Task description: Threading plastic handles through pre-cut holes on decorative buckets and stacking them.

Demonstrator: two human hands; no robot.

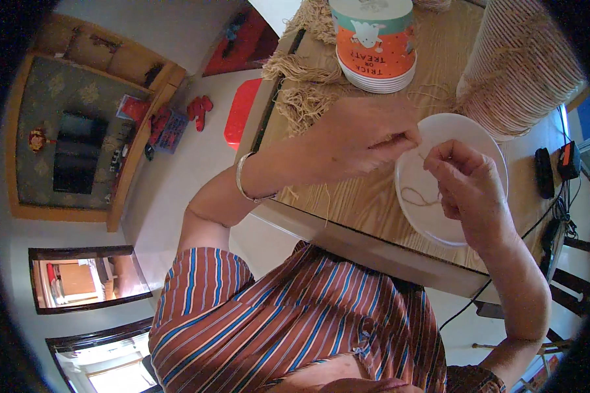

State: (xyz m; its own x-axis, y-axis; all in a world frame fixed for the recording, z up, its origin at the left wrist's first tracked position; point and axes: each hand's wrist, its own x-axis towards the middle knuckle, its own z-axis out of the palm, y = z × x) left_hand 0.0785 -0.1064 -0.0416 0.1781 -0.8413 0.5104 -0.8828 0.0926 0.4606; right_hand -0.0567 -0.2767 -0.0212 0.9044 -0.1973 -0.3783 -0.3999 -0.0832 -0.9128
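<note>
Twine (422,202) lies in a thin loop over a white round dish (462,124), right of centre in the frame. The right hand (468,183), at the dish's right side, pinches a short end of this twine between thumb and forefinger, remaining fingers curled. The left hand (373,134), entering from centre left with a bracelet (242,177) at its wrist, has thumb and fingertips closed together at the dish's upper left; whether twine sits between them cannot be told at this scale.

The dish rests on a wood-grain surface (347,203). Surrounding items:

- Upper centre: inverted stack of orange and green printed cups (373,56), just above the left hand.
- Upper right: large ribbed white stack (504,52) with twine strands across it, near the dish.
- Upper centre-left: twine bundles (301,108) along the surface edge, partly hidden by the left hand.
- Right edge: black adapter (568,160) and cables, clear of the dish.

The right hand covers part of the dish's right rim. A red stool (241,114) stands beyond the surface, upper left of centre.
</note>
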